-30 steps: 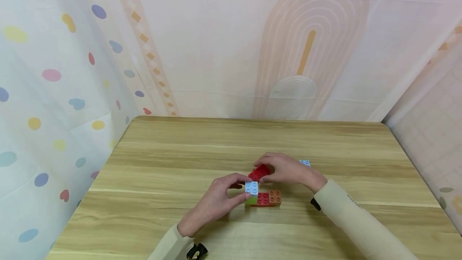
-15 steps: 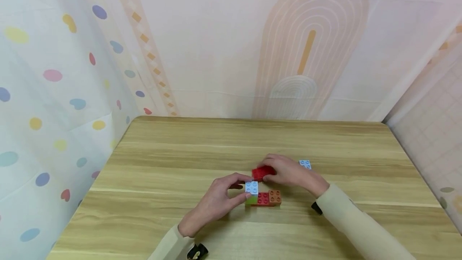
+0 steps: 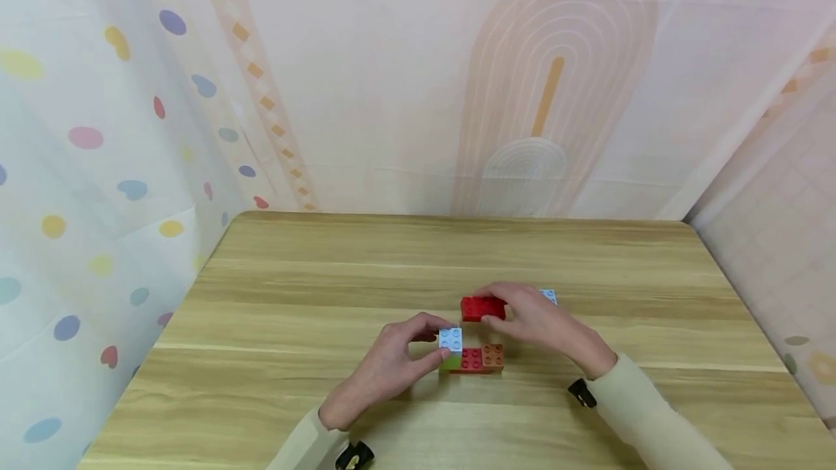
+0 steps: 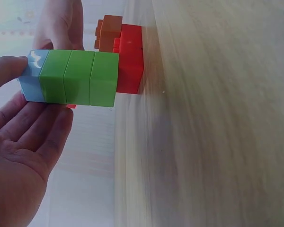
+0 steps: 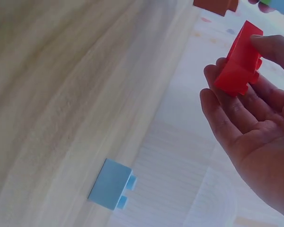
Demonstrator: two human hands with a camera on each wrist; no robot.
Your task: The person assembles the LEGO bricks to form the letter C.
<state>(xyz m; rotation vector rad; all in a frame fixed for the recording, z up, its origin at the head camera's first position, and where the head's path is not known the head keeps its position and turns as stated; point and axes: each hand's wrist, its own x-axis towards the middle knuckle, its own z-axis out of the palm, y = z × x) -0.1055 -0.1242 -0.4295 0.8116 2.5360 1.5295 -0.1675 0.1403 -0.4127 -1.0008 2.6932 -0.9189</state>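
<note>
Red brick [image 3: 473, 309] sits in the grip of the right hand [image 3: 532, 314], thumb against one long face and fingers against the opposite one, the hand closed only as far as the brick's width. It is held clear of the bench [image 3: 313, 274], its studs facing away from the wood, just beyond the left hand's [image 3: 395, 354] fingertips and off to their right.

Between thumb and fingers of the left hand is the light-blue brick [image 3: 451, 338] that tops a small tower; that hand is opened about as wide as the brick, and the left wrist view shows its lower fingers spread out nearly straight. Beneath the light-blue brick come three green bricks [image 4: 79, 77], stacked upright on one end of a red base [image 4: 131, 59]. An orange brick [image 3: 493, 356] stands on the other end of that base, nearer the right hand, with bare red studs between it and the green.

Just past the right hand, partly hidden by it in the head view, a loose blue brick [image 5: 111, 183] rests on the bench, studs up. Ahead of both hands, beyond the far edge, hangs a pale curtain [image 3: 372, 78] printed with arches.
</note>
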